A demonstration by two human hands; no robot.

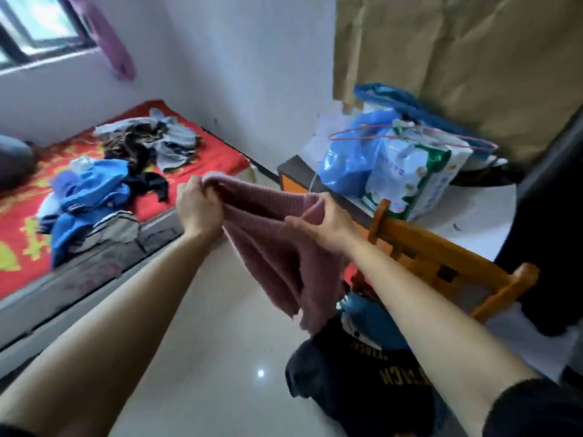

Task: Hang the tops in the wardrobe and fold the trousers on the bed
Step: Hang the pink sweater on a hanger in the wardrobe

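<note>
Bedroom; blue bag (pixel 345 167) on table (pixel 484 214); pink top (pixel 271 257)

A dusty-pink ribbed top (pixel 268 247) is hanging from the grip. Left of it, a blue jacket (pixel 94 187) and grey clothes (pixel 176 143) are lying on a red sheet (pixel 217 156) with yellow motifs; right, an orange chair (pixel 426 244).

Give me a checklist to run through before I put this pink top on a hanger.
1. Left hand and right hand both grip the pink top: ok.
2. Pink wire hanger in sight, lying on the bags on the table: ok.
3. A hand free to take it: not ok, both hold the top.
4. Top clear of the wooden chair: cannot tell.
5. Wardrobe in view and open: cannot tell.
</note>
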